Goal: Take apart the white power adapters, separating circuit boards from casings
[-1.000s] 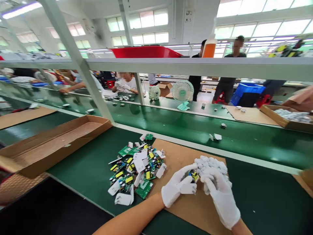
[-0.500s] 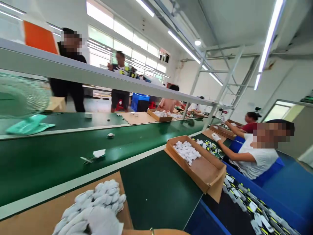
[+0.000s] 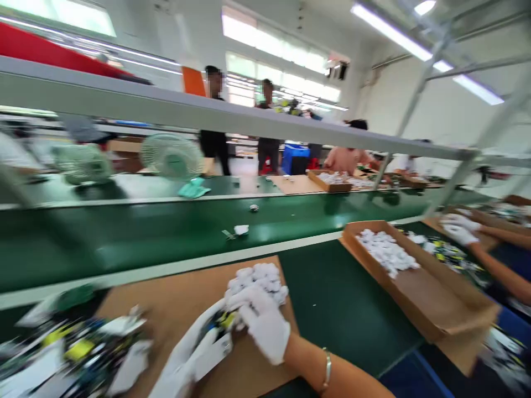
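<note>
My left hand [image 3: 193, 351], in a white glove, is closed around a small device [image 3: 224, 320] with yellow and dark parts and a flat pale strip. Touching that device from the right is my right hand [image 3: 263, 323], gloved too, its fingers bent together over the device's edge; what lies between them is too blurred to tell. Just behind the hands a pile of small white pieces [image 3: 261, 276] rests on a brown cardboard sheet [image 3: 166, 293]. Left of the sheet lies a heap of mixed parts [image 3: 78, 348], white, yellow and dark.
A green conveyor belt [image 3: 145, 232] runs across, with a white piece [image 3: 241, 229] on it. To the right stands a cardboard box [image 3: 431, 293] of white pieces. A co-worker's gloved hands [image 3: 460, 228] are beyond it. A long shelf beam [image 3: 249, 119] crosses above.
The view has swung left and down. Both my hands, the held device and the heap of parts at left now show; before, only one glove by the white pile was visible.
</note>
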The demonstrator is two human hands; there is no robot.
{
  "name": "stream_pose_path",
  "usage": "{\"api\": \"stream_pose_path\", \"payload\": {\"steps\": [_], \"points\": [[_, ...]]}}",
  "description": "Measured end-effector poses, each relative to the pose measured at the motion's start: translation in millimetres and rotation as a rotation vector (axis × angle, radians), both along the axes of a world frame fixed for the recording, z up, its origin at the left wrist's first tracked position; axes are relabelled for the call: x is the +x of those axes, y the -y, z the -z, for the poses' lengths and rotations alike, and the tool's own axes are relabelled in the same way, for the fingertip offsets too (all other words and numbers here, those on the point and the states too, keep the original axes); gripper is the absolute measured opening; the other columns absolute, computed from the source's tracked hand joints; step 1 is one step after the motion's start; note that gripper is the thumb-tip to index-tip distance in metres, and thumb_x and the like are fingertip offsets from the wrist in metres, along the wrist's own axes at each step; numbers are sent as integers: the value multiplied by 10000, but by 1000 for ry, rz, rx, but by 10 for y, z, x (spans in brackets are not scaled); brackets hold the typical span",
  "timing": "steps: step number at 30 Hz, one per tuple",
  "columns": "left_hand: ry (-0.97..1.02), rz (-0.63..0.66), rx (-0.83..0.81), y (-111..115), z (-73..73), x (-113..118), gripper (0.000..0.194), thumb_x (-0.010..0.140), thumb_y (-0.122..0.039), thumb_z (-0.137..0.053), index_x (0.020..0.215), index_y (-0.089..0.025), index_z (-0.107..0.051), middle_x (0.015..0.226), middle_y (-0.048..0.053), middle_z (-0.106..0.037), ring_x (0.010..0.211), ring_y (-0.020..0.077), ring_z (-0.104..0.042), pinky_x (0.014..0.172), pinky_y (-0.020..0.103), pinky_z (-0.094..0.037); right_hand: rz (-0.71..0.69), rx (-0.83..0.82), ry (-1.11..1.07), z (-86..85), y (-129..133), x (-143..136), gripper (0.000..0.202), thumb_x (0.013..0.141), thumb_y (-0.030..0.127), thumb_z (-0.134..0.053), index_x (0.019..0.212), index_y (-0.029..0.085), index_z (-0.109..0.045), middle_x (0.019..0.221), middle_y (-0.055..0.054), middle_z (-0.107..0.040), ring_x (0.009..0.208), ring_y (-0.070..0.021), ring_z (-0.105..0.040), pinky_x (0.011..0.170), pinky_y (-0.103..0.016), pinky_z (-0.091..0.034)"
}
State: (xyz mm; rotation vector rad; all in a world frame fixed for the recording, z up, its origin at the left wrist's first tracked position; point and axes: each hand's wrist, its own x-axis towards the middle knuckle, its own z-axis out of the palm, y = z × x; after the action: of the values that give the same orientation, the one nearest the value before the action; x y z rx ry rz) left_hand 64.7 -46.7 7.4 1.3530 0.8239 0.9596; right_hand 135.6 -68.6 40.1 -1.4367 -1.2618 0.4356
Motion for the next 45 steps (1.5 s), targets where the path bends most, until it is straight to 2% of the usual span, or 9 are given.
{"api": "stream_pose_path", "payload": {"steps": [3, 6, 15, 21, 25, 29, 34, 39, 45], "points": [[-31, 44, -10, -303, -10, -627, 436, 754, -477, -671, 1108, -224, -659, 1182, 62, -658, 1096, 301, -588, 965, 427, -480, -115, -13, -82, 180, -52, 13, 211, 869, 204, -448, 884, 252, -653, 919, -13, -649, 892, -193, -571, 900, -386, -437], [106, 313, -70, -410, -21, -814, 520, 804, -436, -629, 1269, -218, -550, 1362, 93, -529, 1258, 294, -475, 1080, 431, -375, -85, -65, -67, 347, -77, 66, 294, 857, 235, -510, 1146, 260, -557, 1091, -54, -613, 1041, -218, -518, 1017, -450, -342], [176, 420, 3, -409, 91, -773, 509, 834, -394, -612, 1299, -217, -503, 1359, 109, -527, 1266, 280, -473, 1100, 445, -340, -137, -30, 144, 392, -38, 4, 98, 873, 211, -485, 905, 238, -574, 849, -24, -633, 786, -171, -597, 719, -307, -520], [194, 372, -21, -415, 236, -787, 511, 810, -406, -640, 1260, -192, -526, 1288, 122, -577, 1192, 281, -533, 1048, 450, -390, -229, -73, 390, 404, -14, 31, 117, 886, 205, -470, 927, 238, -574, 933, -44, -655, 877, -182, -623, 793, -334, -536], [271, 343, -18, -392, 262, -763, 505, 790, -424, -661, 1228, -195, -560, 1246, 110, -604, 1168, 269, -550, 1051, 445, -380, -145, 92, 597, 523, -39, 93, 200, 879, 214, -467, 1037, 284, -567, 1017, -34, -673, 973, -193, -645, 794, -322, -552], [281, 337, -2, -375, 279, -756, 554, 774, -458, -670, 1236, -168, -569, 1221, 134, -619, 1163, 290, -557, 1040, 463, -385, -26, 201, 606, 641, -114, 175, 185, 817, 279, -516, 973, 335, -598, 916, -37, -683, 949, -275, -645, 869, -458, -503], [139, 294, 43, -332, 249, -797, 652, 756, -521, -658, 1262, -123, -553, 1189, 169, -633, 1115, 317, -586, 1003, 478, -422, -54, 197, 593, 664, -130, 187, 50, 796, 297, -579, 817, 322, -617, 920, -39, -672, 1011, -279, -608, 946, -512, -427], [94, 307, 127, -393, 118, -847, 598, 836, -494, -567, 1311, -136, -500, 1317, 152, -550, 1228, 294, -501, 1075, 437, -363, -54, 131, 575, 671, -114, 61, 242, 852, 345, -561, 1060, 241, -626, 1166, -71, -610, 1117, -256, -545, 982, -523, -402], [149, 328, 46, -413, 90, -871, 652, 866, -439, -554, 1432, -215, -321, 1425, 121, -431, 1290, 260, -418, 1106, 413, -288, 29, 59, 508, 608, -98, 15, 524, 822, 285, -568, 1335, 324, -467, 1372, -46, -465, 1311, -319, -382, 1109, -523, -287]]}}
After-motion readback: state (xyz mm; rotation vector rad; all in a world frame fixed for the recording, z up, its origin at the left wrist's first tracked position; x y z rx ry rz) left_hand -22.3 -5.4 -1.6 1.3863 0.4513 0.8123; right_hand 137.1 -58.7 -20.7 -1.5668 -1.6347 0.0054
